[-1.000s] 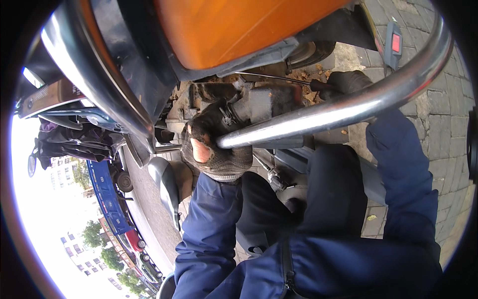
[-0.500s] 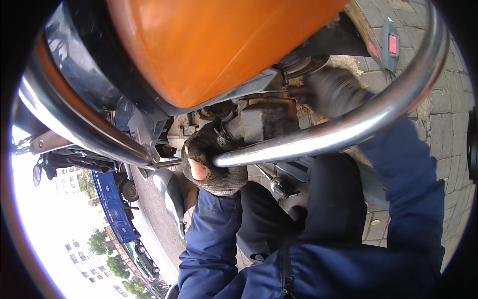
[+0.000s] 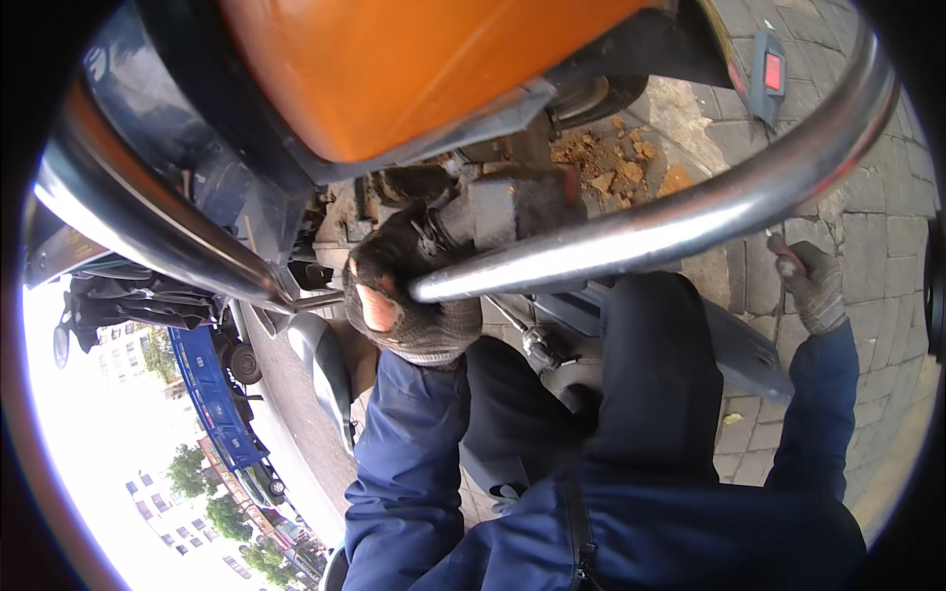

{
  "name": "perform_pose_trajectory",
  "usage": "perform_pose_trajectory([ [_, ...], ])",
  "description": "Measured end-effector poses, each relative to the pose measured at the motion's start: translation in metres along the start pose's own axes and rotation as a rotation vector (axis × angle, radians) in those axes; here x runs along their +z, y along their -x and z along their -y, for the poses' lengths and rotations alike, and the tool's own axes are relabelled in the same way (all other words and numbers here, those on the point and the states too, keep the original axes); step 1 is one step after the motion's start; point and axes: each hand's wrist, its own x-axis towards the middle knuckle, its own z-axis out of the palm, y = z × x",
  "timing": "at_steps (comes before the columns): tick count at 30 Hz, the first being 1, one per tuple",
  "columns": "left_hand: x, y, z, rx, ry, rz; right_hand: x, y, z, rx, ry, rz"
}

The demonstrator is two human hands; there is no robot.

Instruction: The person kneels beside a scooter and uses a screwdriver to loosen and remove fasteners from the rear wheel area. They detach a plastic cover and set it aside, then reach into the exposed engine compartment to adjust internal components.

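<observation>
My left hand (image 3: 419, 315), in a dark worn glove with a torn patch, is closed around the chrome crash bar (image 3: 591, 254) where it narrows, under an orange body panel (image 3: 404, 69). A dirty block-shaped metal part (image 3: 512, 209) lies right beside its fingers. Off to the right, low over the paving, my gloved right hand (image 3: 816, 286) is wrapped round the reddish handle of a screwdriver-like tool (image 3: 785, 253). Only a short bit of its metal shaft shows. The right hand is apart from the vehicle.
Brown clumps of dirt (image 3: 621, 172) lie on the pavement below the panel. A grey part with a red reflector (image 3: 767, 79) is at upper right. A long grey plastic piece (image 3: 744, 355) lies beside my knee. On the road at left stands a blue truck (image 3: 217, 399).
My right hand, blurred beside the metal part before, has pulled away right and toward me with the tool. My left hand keeps its hold; the view has shifted slightly.
</observation>
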Motion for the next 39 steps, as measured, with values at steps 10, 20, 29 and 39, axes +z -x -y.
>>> perform_pose_trajectory([
  [10, 0.003, -0.009, -0.017, 0.000, -0.189, 0.012, -0.020, -0.013, 0.017, -0.047, 0.347, -0.138],
  [20, 0.002, -0.004, -0.008, 0.014, -0.135, 0.040, 0.105, -0.110, 0.033, 0.034, 0.535, 0.149],
  [29, -0.004, -0.001, -0.003, 0.035, -0.213, 0.047, 0.098, -0.071, -0.013, -0.115, 0.156, 0.114],
  [39, 0.001, 0.000, -0.005, 0.055, -0.190, 0.028, 0.068, -0.011, -0.004, 0.242, -0.078, -0.036],
])
